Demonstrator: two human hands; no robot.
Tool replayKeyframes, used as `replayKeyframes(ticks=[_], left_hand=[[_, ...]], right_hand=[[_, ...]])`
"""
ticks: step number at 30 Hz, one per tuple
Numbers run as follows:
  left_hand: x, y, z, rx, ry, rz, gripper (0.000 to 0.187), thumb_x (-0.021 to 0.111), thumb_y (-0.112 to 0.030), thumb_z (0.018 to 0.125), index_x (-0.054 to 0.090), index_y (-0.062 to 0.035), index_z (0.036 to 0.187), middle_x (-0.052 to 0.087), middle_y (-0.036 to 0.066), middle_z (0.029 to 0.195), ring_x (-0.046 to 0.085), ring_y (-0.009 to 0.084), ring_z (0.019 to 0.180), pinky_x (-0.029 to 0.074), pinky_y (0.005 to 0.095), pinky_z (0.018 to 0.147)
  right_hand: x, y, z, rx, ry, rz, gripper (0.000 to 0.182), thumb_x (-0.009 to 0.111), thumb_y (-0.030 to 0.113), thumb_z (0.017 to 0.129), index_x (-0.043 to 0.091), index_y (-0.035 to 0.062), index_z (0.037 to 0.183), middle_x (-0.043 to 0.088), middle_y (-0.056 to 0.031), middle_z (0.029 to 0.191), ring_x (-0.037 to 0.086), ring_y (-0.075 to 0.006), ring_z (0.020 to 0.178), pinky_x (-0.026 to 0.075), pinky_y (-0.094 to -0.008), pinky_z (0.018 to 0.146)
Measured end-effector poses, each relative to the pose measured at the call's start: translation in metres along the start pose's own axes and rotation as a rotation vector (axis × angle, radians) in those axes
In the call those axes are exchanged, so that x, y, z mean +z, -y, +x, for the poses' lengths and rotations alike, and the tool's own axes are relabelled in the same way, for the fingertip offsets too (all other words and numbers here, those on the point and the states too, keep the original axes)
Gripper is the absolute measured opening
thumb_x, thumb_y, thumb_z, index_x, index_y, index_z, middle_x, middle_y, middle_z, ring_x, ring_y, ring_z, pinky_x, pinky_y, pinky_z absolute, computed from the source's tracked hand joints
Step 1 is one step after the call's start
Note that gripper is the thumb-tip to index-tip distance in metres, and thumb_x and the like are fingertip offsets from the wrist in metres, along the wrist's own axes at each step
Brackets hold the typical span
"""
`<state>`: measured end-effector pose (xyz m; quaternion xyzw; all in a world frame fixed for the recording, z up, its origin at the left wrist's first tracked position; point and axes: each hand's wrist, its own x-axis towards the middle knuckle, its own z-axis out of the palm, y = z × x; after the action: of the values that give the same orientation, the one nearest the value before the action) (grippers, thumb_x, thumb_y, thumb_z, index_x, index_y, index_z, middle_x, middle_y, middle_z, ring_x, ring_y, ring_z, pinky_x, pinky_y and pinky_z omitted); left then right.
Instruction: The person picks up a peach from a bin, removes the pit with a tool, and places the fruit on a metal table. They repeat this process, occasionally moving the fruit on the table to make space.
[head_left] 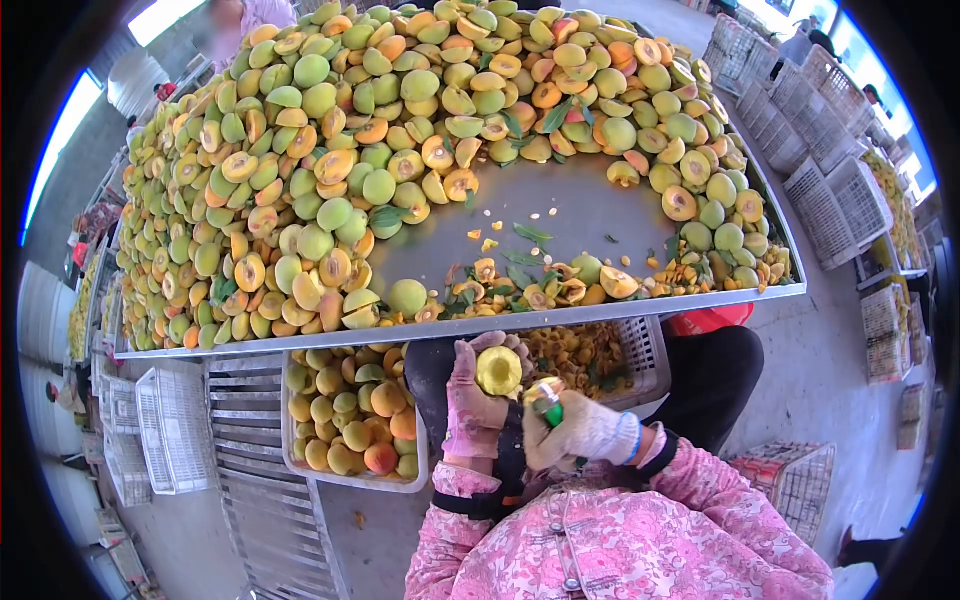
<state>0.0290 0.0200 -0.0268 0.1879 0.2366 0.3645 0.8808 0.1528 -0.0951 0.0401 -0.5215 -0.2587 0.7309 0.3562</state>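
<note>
My left hand, in a stained pinkish glove, is closed around a yellow peach half with its hollowed cut face turned up. Close beside it, my right hand wears a whitish knit glove and grips a small green-handled tool with a metal collar. A bit of yellow fruit shows at the tool's tip; its exact shape is hidden there. Both hands are just below the front edge of a metal table, in front of my lap.
Halved peaches heap high on the table, with pits, leaves and scraps near its front edge. Beneath stand a crate of peaches and a crate of scraps. A slatted metal rack and white crates are at left.
</note>
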Motion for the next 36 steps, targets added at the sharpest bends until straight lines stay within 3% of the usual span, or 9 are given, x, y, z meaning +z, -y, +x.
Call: replayKeyframes(ticks=[1, 3, 4, 5, 13, 20, 21, 26, 36], left_hand=[[0.003, 0.001, 0.000, 0.021, -0.026, -0.030, 0.040, 0.057, -0.036, 0.096, 0.062, 0.0004, 0.110, 0.065, 0.015, 0.106, 0.063, 0.0297, 0.099, 0.054, 0.0424, 0.084], [-0.004, 0.006, 0.001, 0.010, -0.039, -0.003, 0.037, 0.054, -0.031, 0.097, 0.062, 0.0025, 0.113, 0.065, 0.016, 0.111, 0.062, 0.0310, 0.104, 0.054, 0.0447, 0.088], [-0.006, 0.009, 0.002, 0.019, -0.060, 0.061, 0.037, 0.053, -0.030, 0.097, 0.062, 0.0026, 0.113, 0.064, 0.017, 0.111, 0.062, 0.0318, 0.103, 0.054, 0.0458, 0.088], [-0.005, 0.011, 0.001, 0.029, -0.078, 0.126, 0.037, 0.053, -0.030, 0.097, 0.062, 0.0027, 0.112, 0.064, 0.018, 0.111, 0.062, 0.0327, 0.103, 0.053, 0.0469, 0.088], [0.006, 0.020, -0.020, 0.014, -0.140, 0.116, 0.023, 0.058, -0.019, 0.093, 0.063, 0.0011, 0.104, 0.066, 0.017, 0.106, 0.062, 0.0305, 0.100, 0.049, 0.0402, 0.094], [0.000, 0.029, -0.026, 0.080, -0.084, 0.097, 0.016, 0.052, -0.011, 0.094, 0.057, -0.0019, 0.107, 0.064, 0.017, 0.108, 0.062, 0.0289, 0.101, 0.049, 0.0418, 0.092], [-0.005, 0.031, -0.024, 0.076, -0.080, 0.079, 0.018, 0.052, -0.010, 0.094, 0.057, -0.0028, 0.110, 0.065, 0.014, 0.108, 0.061, 0.0270, 0.102, 0.048, 0.0405, 0.094], [-0.029, 0.039, -0.008, -0.011, -0.191, 0.036, 0.028, 0.053, -0.008, 0.090, 0.061, -0.0017, 0.116, 0.065, 0.012, 0.113, 0.061, 0.0263, 0.105, 0.047, 0.0387, 0.096], [-0.028, 0.039, -0.007, 0.029, -0.302, 0.012, 0.022, 0.056, -0.009, 0.094, 0.059, -0.0053, 0.116, 0.064, 0.006, 0.112, 0.059, 0.0179, 0.106, 0.043, 0.0314, 0.098]], right_hand=[[-0.015, -0.006, -0.004, -0.045, -0.017, 0.013, 0.016, 0.073, 0.015, 0.069, 0.061, 0.0061, 0.071, 0.058, -0.0022, 0.061, 0.056, -0.0142, 0.052, 0.046, -0.0294, 0.050], [-0.043, -0.029, 0.014, 0.085, -0.299, -0.778, 0.027, 0.071, 0.029, 0.073, 0.064, 0.0035, 0.074, 0.063, -0.0117, 0.063, 0.065, -0.0252, 0.059, 0.051, -0.0369, 0.056], [-0.048, -0.034, 0.014, -0.134, -0.455, -1.234, 0.034, 0.068, 0.035, 0.077, 0.066, 0.0014, 0.083, 0.066, -0.0205, 0.072, 0.068, -0.0347, 0.073, 0.054, -0.0424, 0.065], [-0.057, -0.042, 0.017, -0.233, -0.519, -1.292, 0.033, 0.065, 0.032, 0.078, 0.064, 0.0011, 0.090, 0.067, -0.0216, 0.078, 0.067, -0.0374, 0.078, 0.055, -0.0434, 0.067], [-0.038, -0.022, 0.033, -0.404, -0.637, -1.381, 0.017, 0.058, 0.014, 0.081, 0.061, 0.0025, 0.093, 0.067, -0.0171, 0.079, 0.069, -0.0339, 0.075, 0.056, -0.0418, 0.063], [-0.033, -0.023, 0.036, -0.503, -0.666, -1.401, 0.030, 0.066, 0.031, 0.078, 0.062, 0.0071, 0.096, 0.067, -0.0142, 0.081, 0.069, -0.0342, 0.075, 0.055, -0.0437, 0.061], [-0.031, -0.016, 0.035, -0.369, -0.595, -1.368, 0.029, 0.065, 0.029, 0.079, 0.061, 0.0076, 0.098, 0.068, -0.0128, 0.081, 0.068, -0.0339, 0.073, 0.055, -0.0436, 0.059], [-0.035, -0.026, 0.054, -0.391, -0.673, -1.410, 0.018, 0.064, 0.019, 0.078, 0.062, 0.0042, 0.086, 0.066, -0.0181, 0.073, 0.067, -0.0351, 0.073, 0.054, -0.0446, 0.061], [-0.052, -0.055, 0.097, -0.529, -0.674, -1.336, 0.030, 0.071, 0.025, 0.076, 0.063, 0.0002, 0.091, 0.066, -0.0215, 0.080, 0.066, -0.0397, 0.079, 0.054, -0.0463, 0.069]])
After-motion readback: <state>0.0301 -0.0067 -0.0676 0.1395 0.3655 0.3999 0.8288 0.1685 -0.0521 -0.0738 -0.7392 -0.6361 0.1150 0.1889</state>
